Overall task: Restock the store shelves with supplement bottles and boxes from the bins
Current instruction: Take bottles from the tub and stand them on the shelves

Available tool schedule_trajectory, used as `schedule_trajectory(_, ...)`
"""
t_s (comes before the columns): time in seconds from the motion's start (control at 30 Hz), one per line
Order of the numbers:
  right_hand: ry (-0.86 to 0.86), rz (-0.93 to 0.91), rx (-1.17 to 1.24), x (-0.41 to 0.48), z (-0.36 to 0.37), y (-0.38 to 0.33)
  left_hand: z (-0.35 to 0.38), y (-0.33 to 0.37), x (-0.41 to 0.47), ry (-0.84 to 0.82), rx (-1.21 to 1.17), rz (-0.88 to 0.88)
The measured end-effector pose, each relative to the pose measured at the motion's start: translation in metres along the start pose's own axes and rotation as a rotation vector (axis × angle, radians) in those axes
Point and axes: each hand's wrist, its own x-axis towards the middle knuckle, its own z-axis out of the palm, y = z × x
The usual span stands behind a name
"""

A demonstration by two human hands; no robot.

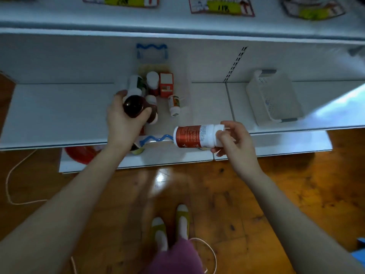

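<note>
The left hand [126, 117] is above a clear plastic bin with wavy blue handles [156, 138], which stands on the white metal shelf [59, 111]. Its fingers [120, 94] and thumb are curled round a dark brown glossy bottle [135, 106], and its round end faces the camera. The right hand [234, 142] is near the front edge of the shelf, just beside the bin. It holds a white plastic bottle with a red label [194, 136], which lies horizontally in the air. The fingers pinch it at the white cap end, and the base points to the left.

Inside the bin there are more white-capped bottles, a red cardboard box [166, 85] standing upright, and a small white bottle with an orange label [174, 104] lying on its side. At the right, well apart from the bin, a white perforated plastic basket [274, 97] is on the same shelf, tilted. Below is a brown wooden floor [256, 194].
</note>
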Motion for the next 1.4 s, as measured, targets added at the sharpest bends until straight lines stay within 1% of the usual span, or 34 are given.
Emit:
schedule_trajectory(0.1,-0.045,-0.063,-0.090,-0.025,-0.010,-0.025,-0.034,0.028,-0.043,0.003,-0.073,-0.031)
schedule_trajectory(0.23,-0.097,-0.101,-0.168,-0.051,-0.025,-0.059,-0.073,0.063,-0.087,0.067,-0.252,-0.189)
schedule_trajectory(0.33,-0.137,-0.122,-0.239,-0.067,-0.040,-0.084,-0.096,0.083,-0.108,0.069,-0.418,-0.306)
schedule_trajectory(0.5,-0.063,-0.230,-0.368,-0.086,-0.070,-0.123,-0.109,0.136,-0.124,-0.025,-0.723,-0.344)
schedule_trajectory(0.57,0.002,-0.239,-0.387,-0.089,-0.084,-0.136,-0.110,0.155,-0.126,-0.081,-0.760,-0.302)
schedule_trajectory(0.63,0.073,-0.216,-0.346,-0.089,-0.103,-0.148,-0.106,0.170,-0.125,-0.119,-0.781,-0.262)
schedule_trajectory(0.77,0.132,-0.177,-0.296,-0.091,-0.141,-0.165,-0.087,0.191,-0.128,-0.223,-0.871,-0.266)
schedule_trajectory(0.93,0.094,-0.137,-0.363,-0.093,-0.189,-0.170,-0.055,0.229,-0.137,-0.408,-0.948,-0.299)
schedule_trajectory(1.07,0.119,-0.159,-0.371,-0.090,-0.240,-0.162,-0.014,0.269,-0.150,-0.455,-0.900,-0.282)
schedule_trajectory(1.17,0.156,-0.191,-0.414,-0.084,-0.294,-0.156,0.025,0.305,-0.162,-0.480,-0.896,-0.259)
schedule_trajectory(1.3,0.170,-0.225,-0.500,-0.079,-0.371,-0.149,0.082,0.357,-0.183,-0.523,-0.967,-0.239)
schedule_trajectory(1.4,0.240,-0.245,-0.619,-0.078,-0.422,-0.141,0.124,0.394,-0.199,-0.563,-1.031,-0.269)
